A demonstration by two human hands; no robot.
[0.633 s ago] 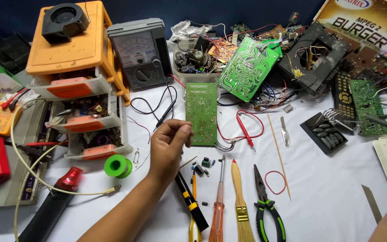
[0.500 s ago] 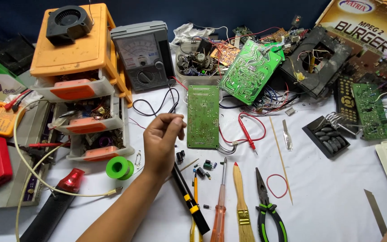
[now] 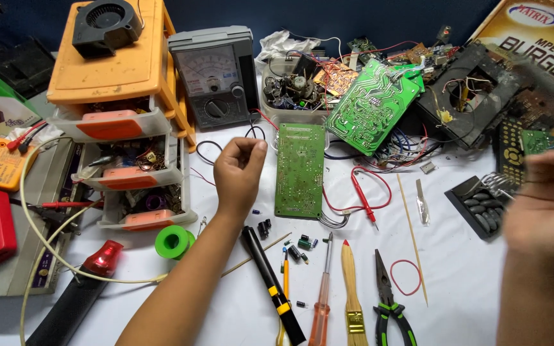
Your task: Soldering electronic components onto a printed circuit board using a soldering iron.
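Pinching something tiny, the left hand hovered just left of the green circuit board.
Right hand was blurred, grip unreadable; fitting a part would call for steady aim.

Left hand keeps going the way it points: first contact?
Likely the black cable loop on the white table, then the analog multimeter behind it. The left hand points away, up the picture; its height above the table is unclear.

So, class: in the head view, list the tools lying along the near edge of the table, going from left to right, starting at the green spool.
Green spool → black pen-shaped tool with yellow bands → orange-handled screwdriver → small brush → pliers with green and black handles → red rubber band.
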